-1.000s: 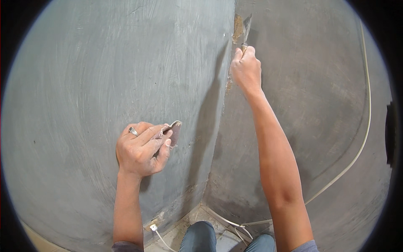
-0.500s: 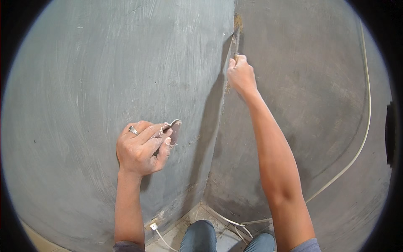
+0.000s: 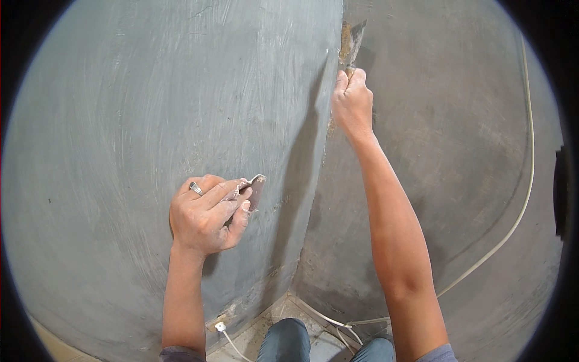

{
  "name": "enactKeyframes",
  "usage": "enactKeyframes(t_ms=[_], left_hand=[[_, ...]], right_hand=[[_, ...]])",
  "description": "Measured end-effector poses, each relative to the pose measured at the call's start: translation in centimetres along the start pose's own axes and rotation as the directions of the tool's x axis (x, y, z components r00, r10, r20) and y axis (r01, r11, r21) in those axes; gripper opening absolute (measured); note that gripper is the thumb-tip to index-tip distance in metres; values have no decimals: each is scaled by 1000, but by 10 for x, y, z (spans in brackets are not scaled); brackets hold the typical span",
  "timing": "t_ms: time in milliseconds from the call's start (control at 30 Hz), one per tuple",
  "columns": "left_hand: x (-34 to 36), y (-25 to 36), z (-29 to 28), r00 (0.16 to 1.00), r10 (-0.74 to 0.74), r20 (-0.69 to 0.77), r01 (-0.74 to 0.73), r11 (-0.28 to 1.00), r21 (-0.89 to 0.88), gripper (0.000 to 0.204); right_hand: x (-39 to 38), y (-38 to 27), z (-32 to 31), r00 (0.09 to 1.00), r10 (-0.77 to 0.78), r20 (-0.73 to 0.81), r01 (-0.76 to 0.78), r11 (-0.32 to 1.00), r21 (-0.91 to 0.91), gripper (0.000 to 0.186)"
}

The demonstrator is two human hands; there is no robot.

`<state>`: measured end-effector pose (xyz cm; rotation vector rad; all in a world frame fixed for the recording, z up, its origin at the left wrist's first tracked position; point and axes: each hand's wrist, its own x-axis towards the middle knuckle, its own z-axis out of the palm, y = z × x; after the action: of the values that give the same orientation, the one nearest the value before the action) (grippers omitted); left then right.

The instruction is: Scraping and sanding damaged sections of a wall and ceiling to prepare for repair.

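Note:
My right hand is closed round the handle of a putty knife, up near the corner where the two walls meet. Its blade points up, beside a brown rough patch in that corner. Lower down and to the left, my left hand pinches a folded piece of sandpaper with pale, ragged edges, in front of the left wall. Whitish dust covers the fingers of both hands, and a ring sits on the left one.
The right wall is darker and mottled; a white cable runs down it. A white plug sits low on the left wall, its cord trailing over the floor. My knees show at the lower edge.
The putty knife has turned, so its blade now shows broad side and leans right, where before it was edge-on against the corner. The left hand still holds the sandpaper.

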<state>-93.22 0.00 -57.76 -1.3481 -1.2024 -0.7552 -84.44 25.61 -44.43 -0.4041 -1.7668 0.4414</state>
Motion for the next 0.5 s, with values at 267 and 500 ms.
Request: enactKeyframes(t_ms=[267,500], left_hand=[[1,2,2,1000,-8,-9,8,1000,-8,5],[9,5,4,1000,7,-22,-8,1000,-20,4]], right_hand=[[-3,-1,5,999,49,-19,-52,982,-184,35],[8,20,9,999,-22,-37,12,967,-256,30]])
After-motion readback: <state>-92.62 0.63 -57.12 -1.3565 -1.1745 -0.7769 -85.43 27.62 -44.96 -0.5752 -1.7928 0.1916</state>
